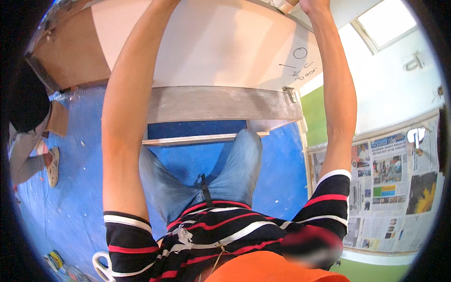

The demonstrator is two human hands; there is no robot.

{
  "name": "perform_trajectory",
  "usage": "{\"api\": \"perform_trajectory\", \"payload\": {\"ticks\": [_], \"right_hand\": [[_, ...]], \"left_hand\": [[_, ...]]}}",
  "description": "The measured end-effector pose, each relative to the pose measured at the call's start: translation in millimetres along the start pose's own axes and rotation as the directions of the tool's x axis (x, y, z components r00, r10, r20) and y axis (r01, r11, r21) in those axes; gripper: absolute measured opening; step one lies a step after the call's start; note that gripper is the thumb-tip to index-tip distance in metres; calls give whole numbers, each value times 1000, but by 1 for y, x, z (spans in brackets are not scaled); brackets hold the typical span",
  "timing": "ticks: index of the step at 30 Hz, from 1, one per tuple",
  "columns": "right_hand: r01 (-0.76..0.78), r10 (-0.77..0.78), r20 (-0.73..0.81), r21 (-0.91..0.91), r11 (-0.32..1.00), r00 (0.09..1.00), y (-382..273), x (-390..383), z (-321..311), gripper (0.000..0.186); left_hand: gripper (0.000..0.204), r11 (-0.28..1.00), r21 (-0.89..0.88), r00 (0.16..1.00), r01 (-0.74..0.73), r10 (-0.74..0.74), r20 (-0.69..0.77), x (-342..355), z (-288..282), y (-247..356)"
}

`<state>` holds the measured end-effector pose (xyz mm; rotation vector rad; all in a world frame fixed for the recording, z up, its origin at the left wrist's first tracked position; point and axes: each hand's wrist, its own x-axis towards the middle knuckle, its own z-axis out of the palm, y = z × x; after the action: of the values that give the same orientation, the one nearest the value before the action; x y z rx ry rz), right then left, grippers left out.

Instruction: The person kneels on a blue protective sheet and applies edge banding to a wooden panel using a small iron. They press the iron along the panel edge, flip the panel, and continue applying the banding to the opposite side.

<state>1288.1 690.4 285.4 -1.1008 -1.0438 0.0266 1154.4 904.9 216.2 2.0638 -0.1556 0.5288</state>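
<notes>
Both my arms reach up and forward over a large pale panel (206, 42) with handwriting in its right corner. My left forearm (134, 70) crosses the panel's left part, and its hand lies beyond the top edge of the picture. Only the lower part of my right hand (314, 4) shows at the top, by the panel's far right edge; its fingers are cut off. Close beside it is a small tan piece (286, 6), too cropped to name, and I cannot tell whether the hand holds it. A grey-brown board (221, 103) with a metal hinge (290, 94) runs along the panel's near side.
A thin wooden edge (206, 139) crosses just in front of my knees. Blue sheeting (84, 155) covers the floor. Another person (28, 122) is at the left, beside a brown box (58, 118). Newspaper sheets (376, 188) cover a surface at the right, near a green-and-white wall (315, 113).
</notes>
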Motion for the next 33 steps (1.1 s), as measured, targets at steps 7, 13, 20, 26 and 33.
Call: {"api": "perform_trajectory", "payload": {"ticks": [7,13,20,26,33], "right_hand": [[13,-16,117,26,1000,993,4,1,66,36],[-2,-22,177,137,991,984,16,4,87,35],[-8,5,160,20,1000,987,8,-2,96,35],[13,-17,157,31,999,987,15,-8,91,35],[72,-85,191,71,995,978,11,4,105,32]], "left_hand": [[77,985,-163,997,-58,47,-69,-25,-3,14],[77,974,-216,991,-65,38,-127,-24,5,11],[57,995,96,974,0,-22,227,5,-24,5],[39,433,895,995,-103,32,99,-17,-81,-21],[39,432,901,999,-25,-28,42,-15,-79,-40]]}}
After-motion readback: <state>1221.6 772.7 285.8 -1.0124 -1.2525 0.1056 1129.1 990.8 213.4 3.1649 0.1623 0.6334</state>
